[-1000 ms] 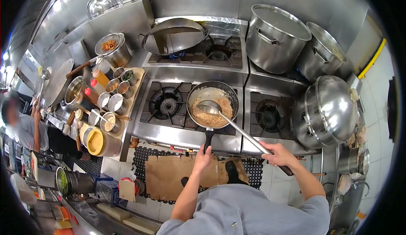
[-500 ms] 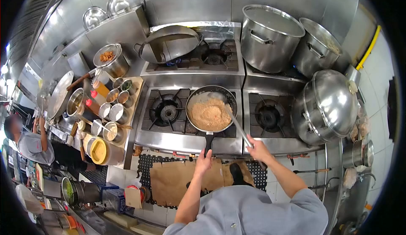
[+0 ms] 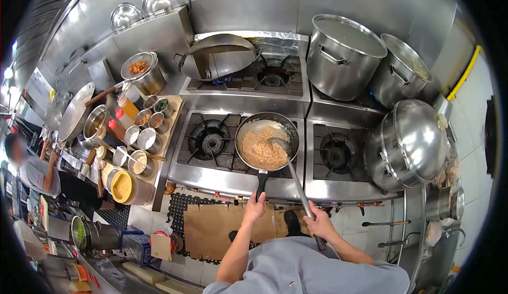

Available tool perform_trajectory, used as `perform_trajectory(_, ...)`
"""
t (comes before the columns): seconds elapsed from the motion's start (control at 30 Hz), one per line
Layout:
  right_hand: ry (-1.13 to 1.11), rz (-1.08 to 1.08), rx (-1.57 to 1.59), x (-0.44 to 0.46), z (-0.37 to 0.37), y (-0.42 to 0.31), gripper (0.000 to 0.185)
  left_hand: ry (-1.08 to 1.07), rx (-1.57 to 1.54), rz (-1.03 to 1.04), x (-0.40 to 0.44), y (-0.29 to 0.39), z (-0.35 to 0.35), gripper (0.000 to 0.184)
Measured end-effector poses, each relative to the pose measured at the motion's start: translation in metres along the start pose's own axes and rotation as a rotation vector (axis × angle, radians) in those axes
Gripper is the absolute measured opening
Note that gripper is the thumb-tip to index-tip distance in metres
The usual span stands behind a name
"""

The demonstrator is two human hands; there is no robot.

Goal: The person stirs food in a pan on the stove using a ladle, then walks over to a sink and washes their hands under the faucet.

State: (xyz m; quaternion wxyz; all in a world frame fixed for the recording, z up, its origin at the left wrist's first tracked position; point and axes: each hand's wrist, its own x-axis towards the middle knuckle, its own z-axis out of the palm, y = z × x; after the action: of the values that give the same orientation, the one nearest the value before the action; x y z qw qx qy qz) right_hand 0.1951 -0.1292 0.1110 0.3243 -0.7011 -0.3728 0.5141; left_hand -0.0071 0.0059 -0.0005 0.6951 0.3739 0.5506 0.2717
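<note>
My left hand is closed around the black handle of a frying pan, which sits over a burner of the front stove. Inside the pan is a lumpy, light-brown food mixture, with a pale coating on the pan wall above it. My right hand grips the long grey handle of a metal ladle. The ladle's head rests in the right side of the mixture, partly hiding it.
A wok stands behind on the back burner. Tall stockpots and a domed steamer are to the right. Sauce bottles, small metal cups and a yellow-lidded tub crowd the left counter. Another person works at far left.
The ladle head has come from the pan's far side toward me and to the right. My right hand has drawn back and lower. The mixture has shifted, looking looser.
</note>
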Motion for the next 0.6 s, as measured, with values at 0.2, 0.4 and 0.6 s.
perform_trajectory(0.2, -0.139, -0.003, 0.222, -0.004, -0.042, -0.043, 0.057, 0.025, 0.036, -0.026, -0.001, 0.003, -0.002, 0.053)
perform_trajectory(0.4, -0.031, -0.182, -0.29, 0.106, -0.056, -0.044, 0.058, 0.026, 0.061, -0.009, -0.01, 0.013, -0.002, 0.053)
perform_trajectory(0.6, -0.122, -0.39, -0.494, 0.119, -0.054, -0.022, 0.06, -0.022, 0.003, 0.019, -0.005, 0.004, -0.005, 0.05)
